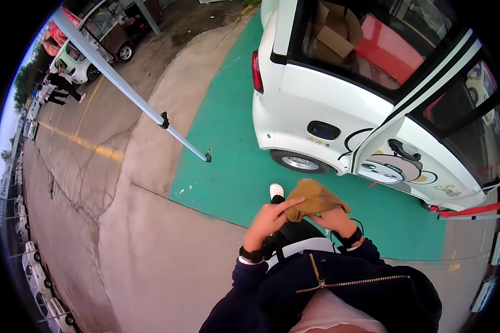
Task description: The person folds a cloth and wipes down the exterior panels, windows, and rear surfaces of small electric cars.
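A folded brown cloth point(315, 198) is held up in front of my waist between both hands. My left hand point(269, 221) grips its left edge, with a finger stretched across the near side of the cloth. From the right, my right hand point(335, 221) holds the lower right part, its fingers partly covered by the fabric. Beyond the cloth, apart from it, stands a small white car point(316, 105) with its rear wheel point(300, 162) nearest my hands.
The car's side door point(428, 161) stands open on the right, with a red strap point(472, 210) by its lower end. Cardboard point(334, 28) shows through the rear window. A metal pole point(133, 91) rises at left from the green floor point(228, 139). People point(64, 83) stand far off.
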{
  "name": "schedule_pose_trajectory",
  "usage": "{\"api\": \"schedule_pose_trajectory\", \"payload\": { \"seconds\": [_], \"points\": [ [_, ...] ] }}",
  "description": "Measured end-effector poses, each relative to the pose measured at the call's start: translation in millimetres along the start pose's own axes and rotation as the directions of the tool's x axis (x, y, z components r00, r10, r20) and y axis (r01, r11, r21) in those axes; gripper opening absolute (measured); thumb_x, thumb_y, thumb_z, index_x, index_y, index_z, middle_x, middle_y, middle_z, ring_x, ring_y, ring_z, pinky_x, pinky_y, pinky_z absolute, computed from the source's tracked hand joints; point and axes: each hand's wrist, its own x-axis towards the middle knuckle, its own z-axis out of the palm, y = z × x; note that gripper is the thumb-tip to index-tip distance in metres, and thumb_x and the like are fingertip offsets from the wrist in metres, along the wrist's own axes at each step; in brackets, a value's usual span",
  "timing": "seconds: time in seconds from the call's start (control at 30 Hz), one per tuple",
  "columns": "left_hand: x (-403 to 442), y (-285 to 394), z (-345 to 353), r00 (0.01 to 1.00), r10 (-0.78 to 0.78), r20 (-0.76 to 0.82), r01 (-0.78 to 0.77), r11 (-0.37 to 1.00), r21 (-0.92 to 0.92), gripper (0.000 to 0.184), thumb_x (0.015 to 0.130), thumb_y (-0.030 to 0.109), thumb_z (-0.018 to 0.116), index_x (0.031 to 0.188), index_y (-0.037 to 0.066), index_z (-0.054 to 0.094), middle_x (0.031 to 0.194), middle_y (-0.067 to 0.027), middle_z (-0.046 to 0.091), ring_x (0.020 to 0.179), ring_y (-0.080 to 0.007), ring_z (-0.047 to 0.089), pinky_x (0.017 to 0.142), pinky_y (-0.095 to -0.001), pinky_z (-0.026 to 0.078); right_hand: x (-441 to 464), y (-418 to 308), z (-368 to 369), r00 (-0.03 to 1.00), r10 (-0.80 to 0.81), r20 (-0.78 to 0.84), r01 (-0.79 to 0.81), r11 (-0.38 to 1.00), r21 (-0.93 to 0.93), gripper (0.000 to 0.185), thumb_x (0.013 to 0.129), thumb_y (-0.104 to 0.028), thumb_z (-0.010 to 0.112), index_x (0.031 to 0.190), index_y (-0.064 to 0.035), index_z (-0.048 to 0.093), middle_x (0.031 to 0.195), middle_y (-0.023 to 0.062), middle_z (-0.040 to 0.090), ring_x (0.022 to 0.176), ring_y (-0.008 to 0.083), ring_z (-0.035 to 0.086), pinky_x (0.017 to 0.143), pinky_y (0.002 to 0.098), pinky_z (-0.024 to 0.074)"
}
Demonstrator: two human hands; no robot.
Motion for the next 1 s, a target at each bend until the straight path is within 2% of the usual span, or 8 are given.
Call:
{"api": "schedule_pose_trajectory", "payload": {
  "seconds": [0.27, 0.47, 0.6, 0.7, 0.73, 0.8, 0.93, 1.0],
  "points": [
    [30.7, 9.4, 58.9, 0.988, 0.105, -0.113, -0.103, 0.994, 0.023, 0.053, 0.075, -0.007, 0.049, 0.123, 0.011, 0.06, 0.114, -0.0161, 0.064, 0.101, -0.035, 0.063, 0.085, -0.0374, 0.051, -39.3, 50.6, -47.8, 0.995, 0.083, -0.054, -0.089, 0.989, -0.119, 0.038, 0.081, -0.022, 0.066, 0.117, -0.0119, 0.062, 0.12, 0.0111, 0.06, 0.115, 0.0332, 0.054, 0.097, 0.0442, 0.0428],
    [91.8, 60.0, 85.5, 0.991, 0.024, 0.133, -0.042, 0.99, 0.138, 0.049, 0.079, 0.005, 0.06, 0.127, 0.011, 0.056, 0.119, -0.0167, 0.062, 0.107, -0.0374, 0.059, 0.093, -0.0389, 0.048, -40.0, 87.7, -125.3, 0.981, 0.099, -0.165, -0.122, 0.983, -0.14, 0.037, 0.079, -0.02, 0.067, 0.115, -0.0111, 0.063, 0.12, 0.0112, 0.061, 0.113, 0.0328, 0.056, 0.094, 0.0434, 0.0455],
    [145.6, 110.4, 108.3, 0.933, 0.345, -0.106, -0.274, 0.869, 0.411, 0.046, 0.081, 0.017, 0.069, 0.125, 0.012, 0.057, 0.114, -0.0185, 0.063, 0.104, -0.037, 0.06, 0.091, -0.0404, 0.049, -17.7, 118.3, -173.9, 0.886, 0.071, -0.458, -0.158, 0.975, -0.155, 0.035, 0.079, -0.019, 0.068, 0.113, -0.0089, 0.063, 0.117, 0.0097, 0.063, 0.111, 0.0304, 0.057, 0.09, 0.0407, 0.0473],
    [176.2, 109.6, 126.7, 0.859, 0.444, -0.254, -0.269, 0.814, 0.515, 0.041, 0.08, 0.025, 0.072, 0.116, 0.01, 0.062, 0.1, -0.0167, 0.066, 0.093, -0.0332, 0.063, 0.091, -0.0405, 0.049, -16.7, 155.3, -183.1, 0.904, 0.02, -0.426, -0.15, 0.95, -0.275, 0.03, 0.08, -0.019, 0.068, 0.106, -0.0056, 0.065, 0.107, 0.011, 0.067, 0.103, 0.0302, 0.062, 0.084, 0.0395, 0.0498],
    [182.5, 107.1, 132.1, 0.884, 0.358, -0.302, -0.223, 0.889, 0.4, 0.033, 0.082, 0.023, 0.07, 0.112, 0.01, 0.066, 0.089, -0.0146, 0.068, 0.081, -0.0311, 0.065, 0.075, -0.0393, 0.051, -22.7, 156.8, -192.3, 0.911, 0.037, -0.411, -0.157, 0.952, -0.263, 0.03, 0.08, -0.019, 0.068, 0.106, -0.0056, 0.065, 0.107, 0.011, 0.067, 0.103, 0.0302, 0.062, 0.084, 0.0395, 0.0498],
    [183.9, 107.9, 140.8, 0.911, 0.176, -0.374, -0.088, 0.966, 0.241, 0.029, 0.085, 0.022, 0.068, 0.11, 0.008, 0.067, 0.077, -0.0148, 0.066, 0.064, -0.0285, 0.063, 0.058, -0.035, 0.049, -32.6, 149.8, -216.4, 0.944, 0.325, 0.047, -0.319, 0.942, -0.105, 0.024, 0.08, -0.019, 0.067, 0.099, -0.0025, 0.067, 0.094, 0.0124, 0.069, 0.092, 0.0313, 0.065, 0.077, 0.0393, 0.0512],
    [183.7, 93.0, 153.6, 0.888, 0.09, -0.451, -0.029, 0.99, 0.141, 0.025, 0.087, 0.021, 0.066, 0.105, 0.004, 0.068, 0.072, -0.0171, 0.064, 0.058, -0.0286, 0.062, 0.053, -0.0322, 0.048, -80.3, 198.4, -227.0, 0.901, 0.306, -0.309, -0.341, 0.938, -0.065, 0.032, 0.084, -0.029, 0.066, 0.095, 0.0002, 0.065, 0.082, 0.0149, 0.065, 0.078, 0.0348, 0.062, 0.072, 0.0418, 0.05],
    [188.2, 78.1, 161.5, 0.876, 0.068, -0.478, -0.018, 0.994, 0.109, 0.024, 0.088, 0.021, 0.066, 0.104, 0.003, 0.068, 0.072, -0.017, 0.064, 0.058, -0.0285, 0.062, 0.053, -0.0323, 0.048, -94.9, 226.4, -218.9, 0.749, 0.125, -0.651, -0.425, 0.844, -0.327, 0.043, 0.084, -0.037, 0.066, 0.099, 0.0027, 0.062, 0.083, 0.0168, 0.063, 0.077, 0.0366, 0.06, 0.073, 0.0428, 0.0492]
  ]
}}
